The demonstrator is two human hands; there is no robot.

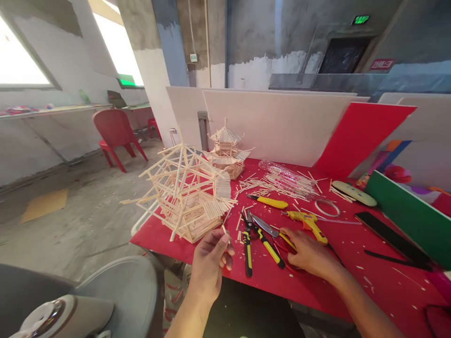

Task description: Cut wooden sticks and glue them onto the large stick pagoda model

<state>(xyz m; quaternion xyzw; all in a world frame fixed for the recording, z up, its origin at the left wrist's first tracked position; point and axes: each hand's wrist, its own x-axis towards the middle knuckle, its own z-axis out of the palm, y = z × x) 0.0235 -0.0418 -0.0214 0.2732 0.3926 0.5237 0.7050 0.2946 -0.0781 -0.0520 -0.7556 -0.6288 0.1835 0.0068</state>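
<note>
My left hand (213,256) is closed in a pinch on a short wooden stick (226,230), held up just in front of a stick-built pavilion model (190,206). This model has an open roof frame, with rows of sticks laid over part of its right side. My right hand (305,251) has its fingers curled on the handles of the scissors (266,226), whose blades point left over the red tabletop (225,263); the palm partly hides the handles. Between my hands lie pliers (248,249) with black-and-yellow grips. A yellow glue gun (310,224) rests beyond my right hand.
Behind the model stands a smaller finished-looking pagoda (226,145). Loose sticks and a plastic bag (289,178) lie at the back, near a yellow utility knife (269,202) and a tape roll (327,207). A phone (391,237) lies right; a lidded cup (70,314) stands lower left.
</note>
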